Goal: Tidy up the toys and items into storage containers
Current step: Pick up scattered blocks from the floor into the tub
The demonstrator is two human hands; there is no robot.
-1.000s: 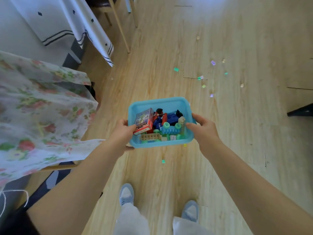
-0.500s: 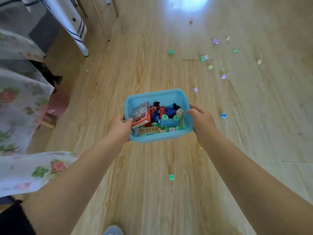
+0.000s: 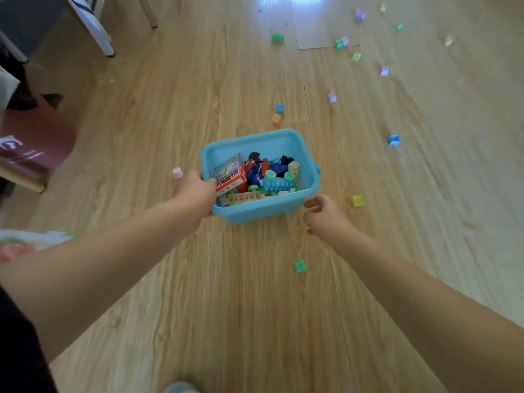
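Storage bin (image 3: 256, 214), light blue plastic and rectangular, is sitting low over the wooden floor (image 3: 226, 307), carrying one red box (image 3: 230, 177) and a heap of mixed building blocks (image 3: 276, 180). Left hand (image 3: 195, 191) is gripping its left rim. Right hand (image 3: 326, 217), fingers loosely curled, is holding nothing beside the near right corner. Roughly fourteen loose blocks are lying scattered, including one yellow (image 3: 357, 200) and one green (image 3: 299, 266).
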